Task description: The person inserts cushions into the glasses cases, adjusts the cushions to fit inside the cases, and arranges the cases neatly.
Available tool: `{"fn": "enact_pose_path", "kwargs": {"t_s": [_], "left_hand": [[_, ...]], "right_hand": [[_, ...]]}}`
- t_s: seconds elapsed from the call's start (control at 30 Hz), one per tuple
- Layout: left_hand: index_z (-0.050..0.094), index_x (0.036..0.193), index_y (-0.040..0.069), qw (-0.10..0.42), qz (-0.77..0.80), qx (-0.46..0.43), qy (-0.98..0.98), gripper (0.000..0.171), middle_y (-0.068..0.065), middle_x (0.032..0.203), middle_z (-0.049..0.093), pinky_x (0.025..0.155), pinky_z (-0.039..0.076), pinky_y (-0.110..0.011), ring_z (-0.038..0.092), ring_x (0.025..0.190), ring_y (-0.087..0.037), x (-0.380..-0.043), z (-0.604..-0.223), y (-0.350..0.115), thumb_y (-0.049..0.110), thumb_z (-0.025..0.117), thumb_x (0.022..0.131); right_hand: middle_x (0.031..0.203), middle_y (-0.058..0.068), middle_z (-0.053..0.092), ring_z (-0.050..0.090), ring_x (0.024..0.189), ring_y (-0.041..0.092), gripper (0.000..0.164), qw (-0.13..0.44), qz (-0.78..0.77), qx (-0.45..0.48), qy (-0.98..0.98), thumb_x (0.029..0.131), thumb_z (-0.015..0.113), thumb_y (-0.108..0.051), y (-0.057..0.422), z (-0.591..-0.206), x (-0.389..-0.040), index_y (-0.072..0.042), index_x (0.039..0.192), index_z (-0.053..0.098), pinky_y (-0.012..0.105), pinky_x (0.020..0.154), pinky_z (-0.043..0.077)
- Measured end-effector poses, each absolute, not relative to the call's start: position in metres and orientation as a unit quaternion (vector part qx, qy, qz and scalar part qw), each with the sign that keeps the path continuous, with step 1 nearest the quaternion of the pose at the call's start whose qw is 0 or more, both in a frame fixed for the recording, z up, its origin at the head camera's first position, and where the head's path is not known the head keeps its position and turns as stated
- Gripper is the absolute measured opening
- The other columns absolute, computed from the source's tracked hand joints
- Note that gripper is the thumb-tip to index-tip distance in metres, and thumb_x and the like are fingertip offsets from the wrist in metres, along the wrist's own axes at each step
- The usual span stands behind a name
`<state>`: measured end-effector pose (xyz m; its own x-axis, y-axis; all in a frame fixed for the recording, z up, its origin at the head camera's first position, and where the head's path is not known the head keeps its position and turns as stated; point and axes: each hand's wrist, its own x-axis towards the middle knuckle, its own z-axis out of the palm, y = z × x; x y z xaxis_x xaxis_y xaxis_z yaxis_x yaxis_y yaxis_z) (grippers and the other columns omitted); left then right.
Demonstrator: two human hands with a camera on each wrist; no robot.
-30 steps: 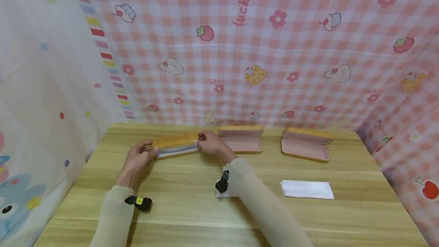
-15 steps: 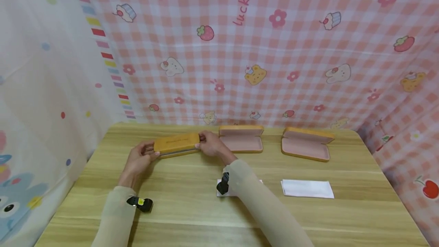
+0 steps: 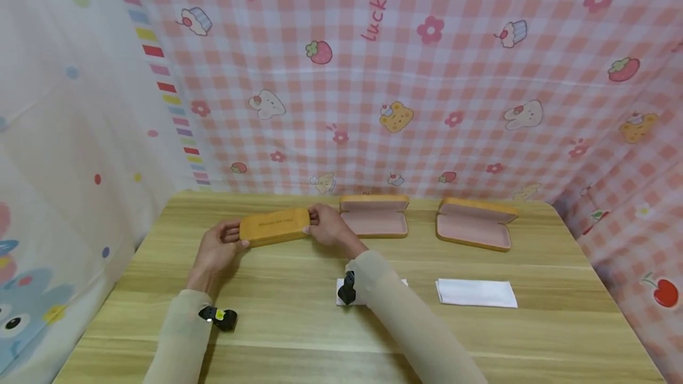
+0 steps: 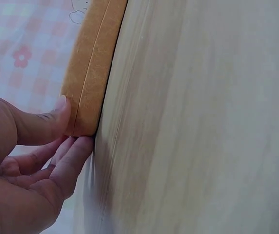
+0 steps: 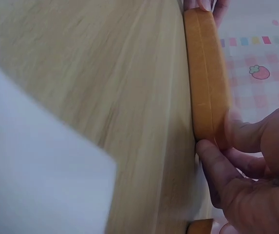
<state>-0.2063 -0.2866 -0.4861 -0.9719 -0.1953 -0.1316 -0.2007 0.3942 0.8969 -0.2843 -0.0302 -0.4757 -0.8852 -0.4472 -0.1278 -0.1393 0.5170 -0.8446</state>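
A closed orange-yellow glasses case [image 3: 274, 227] lies at the back left of the table, with a line of small print on its lid. My left hand [image 3: 216, 248] grips its left end, thumb on the front face and fingers at the end, as the left wrist view shows with the case [image 4: 93, 73] seen edge-on. At the other end, my right hand [image 3: 328, 227] holds the case between thumb and fingers. In the right wrist view the seam of the case [image 5: 207, 78] looks closed along its length.
Two open glasses cases with pink lining, one in the middle [image 3: 381, 227] and one further right [image 3: 475, 236], stand along the back. Before them lie folded white cloths, one [image 3: 476, 293] at the right, another [image 3: 397, 296] partly under my right forearm. A checked curtain [image 3: 363, 76] hangs behind the table.
The lid of the left glasses case has come down from partly open, hiding the pale inside, to closed. Both hands have stayed at its ends, barely shifting.
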Motion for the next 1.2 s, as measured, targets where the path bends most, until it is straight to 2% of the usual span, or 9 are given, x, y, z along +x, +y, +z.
{"fn": "enact_pose_path", "kwargs": {"t_s": [0.27,0.5,0.73,0.87,0.97,1.1,1.2], "left_hand": [[0.043,0.151,-0.002,0.03,0.568,-0.128,0.813,0.06,-0.025,0.148,0.052,0.083,0.047,-0.006,0.053,0.136,-0.036,-0.203,-0.487,-0.289,0.006,0.067,0.098],[0.041,0.152,-0.002,0.048,0.56,-0.135,0.816,0.064,-0.024,0.149,0.051,0.084,0.048,-0.007,0.055,0.133,-0.033,-0.199,-0.485,-0.289,0.012,0.07,0.097],[0.033,0.158,0.004,0.044,0.58,-0.145,0.801,0.073,-0.024,0.152,0.044,0.086,0.053,-0.013,0.05,0.133,-0.03,-0.195,-0.478,-0.285,0.022,0.07,0.098],[0.029,0.16,0.007,0.034,0.577,-0.147,0.803,0.077,-0.024,0.154,0.039,0.087,0.054,-0.015,0.047,0.135,-0.032,-0.19,-0.473,-0.28,0.032,0.069,0.099],[0.027,0.161,0.008,0.034,0.555,-0.147,0.818,0.083,-0.024,0.155,0.037,0.093,0.053,-0.022,0.046,0.137,-0.035,-0.184,-0.467,-0.278,0.045,0.066,0.099],[0.025,0.162,0.01,0.026,0.537,-0.145,0.831,0.089,-0.025,0.158,0.033,0.107,0.048,-0.044,0.043,0.142,-0.039,-0.176,-0.46,-0.275,0.056,0.063,0.097],[0.026,0.162,0.01,0.012,0.528,-0.142,0.837,0.09,-0.025,0.159,0.033,0.112,0.043,-0.054,0.041,0.144,-0.041,-0.17,-0.457,-0.271,0.06,0.062,0.096]], "right_hand": [[0.134,0.011,0.067,0.065,0.123,0.022,0.047,0.162,-0.469,-0.172,0.851,0.099,0.069,-0.015,-0.023,-0.483,-0.281,-0.002,0.143,0.056,0.033,0.103,0.055],[0.132,0.01,0.066,0.063,0.122,0.024,0.053,0.16,-0.44,-0.173,0.866,0.101,0.067,-0.028,-0.018,-0.477,-0.274,-0.006,0.147,0.052,0.041,0.105,0.053],[0.155,0.012,0.05,0.052,0.14,0.029,0.065,0.179,-0.424,-0.19,0.867,0.102,0.063,-0.039,-0.015,-0.466,-0.269,-0.009,0.156,0.041,0.045,0.118,0.043],[0.16,0.012,0.044,0.045,0.147,0.029,0.071,0.179,-0.402,-0.22,0.871,0.102,0.061,-0.044,-0.01,-0.46,-0.266,-0.01,0.159,0.035,0.048,0.122,0.037],[0.162,0.011,0.041,0.041,0.149,0.03,0.074,0.179,-0.389,-0.238,0.872,0.102,0.06,-0.048,-0.005,-0.457,-0.262,-0.012,0.16,0.032,0.051,0.122,0.036],[0.165,0.01,0.037,0.039,0.15,0.033,0.075,0.182,-0.39,-0.251,0.867,0.102,0.059,-0.05,0.0,-0.449,-0.256,-0.017,0.162,0.029,0.055,0.12,0.037],[0.166,0.008,0.035,0.039,0.149,0.034,0.074,0.179,-0.393,-0.257,0.864,0.101,0.059,-0.052,0.005,-0.443,-0.249,-0.021,0.162,0.029,0.057,0.118,0.039]]}}
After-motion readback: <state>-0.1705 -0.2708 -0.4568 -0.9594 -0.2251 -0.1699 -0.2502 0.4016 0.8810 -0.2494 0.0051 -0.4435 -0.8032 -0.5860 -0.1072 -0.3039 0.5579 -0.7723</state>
